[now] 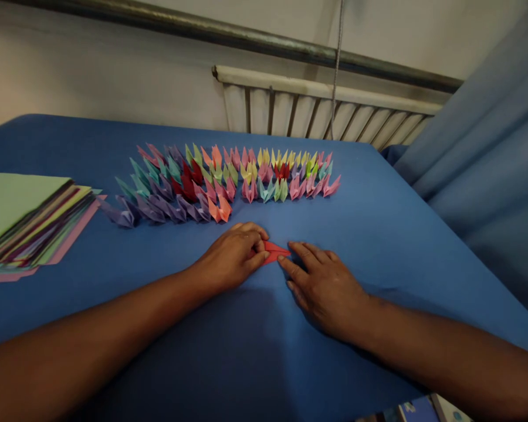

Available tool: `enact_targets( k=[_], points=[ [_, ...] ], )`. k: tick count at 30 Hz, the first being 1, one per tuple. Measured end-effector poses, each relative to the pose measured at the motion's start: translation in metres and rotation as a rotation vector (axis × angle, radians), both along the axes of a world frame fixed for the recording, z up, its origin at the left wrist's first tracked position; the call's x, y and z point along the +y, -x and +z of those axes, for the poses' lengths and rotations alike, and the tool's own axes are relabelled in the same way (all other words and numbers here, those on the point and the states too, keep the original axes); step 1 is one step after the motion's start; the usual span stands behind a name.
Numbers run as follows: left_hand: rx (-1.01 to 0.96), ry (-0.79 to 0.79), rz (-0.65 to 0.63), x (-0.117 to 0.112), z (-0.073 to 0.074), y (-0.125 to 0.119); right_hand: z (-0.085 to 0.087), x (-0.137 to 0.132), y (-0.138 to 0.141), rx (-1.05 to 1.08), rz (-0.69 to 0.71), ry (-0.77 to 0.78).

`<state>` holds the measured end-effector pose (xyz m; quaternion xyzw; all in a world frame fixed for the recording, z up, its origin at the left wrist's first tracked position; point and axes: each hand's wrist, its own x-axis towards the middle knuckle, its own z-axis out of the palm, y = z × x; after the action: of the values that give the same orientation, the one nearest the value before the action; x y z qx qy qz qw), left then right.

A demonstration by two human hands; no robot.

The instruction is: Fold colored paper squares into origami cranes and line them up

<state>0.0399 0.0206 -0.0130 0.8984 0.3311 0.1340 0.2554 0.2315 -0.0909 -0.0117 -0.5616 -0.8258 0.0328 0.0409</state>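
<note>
A small piece of folded red origami paper (pixel 274 252) lies flat on the blue table, its pointed end toward the right. My left hand (pixel 237 253) grips its left part, fingers curled and thumb pressed along the near edge, so that end is hidden. At the pointed tip rests my right hand (pixel 323 284), fingers stretched out and apart, the index fingertip touching the paper's near edge. Beyond the hands stand several rows of folded paper cranes (pixel 220 208) in purple, teal, red, pink, green, yellow and orange.
A stack of coloured paper sheets (pixel 26 205), pale green on top, lies at the left. The blue tabletop (pixel 167 363) reaches back to a wall with a radiator (pixel 290 88) and a pipe (pixel 180 23). A blue curtain (pixel 479 158) hangs along the right side.
</note>
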Motion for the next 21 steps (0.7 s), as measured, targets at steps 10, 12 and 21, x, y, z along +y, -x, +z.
enact_targets(
  k=[10,12,21],
  points=[
    [-0.008,-0.063,-0.054,0.001,-0.005,0.004,0.006,-0.002,0.001,0.01,-0.068,-0.004],
    [-0.015,-0.072,-0.056,0.0,-0.005,0.004,0.005,-0.001,0.001,0.044,-0.082,-0.025],
    [0.053,-0.191,-0.054,-0.004,0.0,0.007,-0.008,0.012,0.008,0.103,0.091,0.037]
  ],
)
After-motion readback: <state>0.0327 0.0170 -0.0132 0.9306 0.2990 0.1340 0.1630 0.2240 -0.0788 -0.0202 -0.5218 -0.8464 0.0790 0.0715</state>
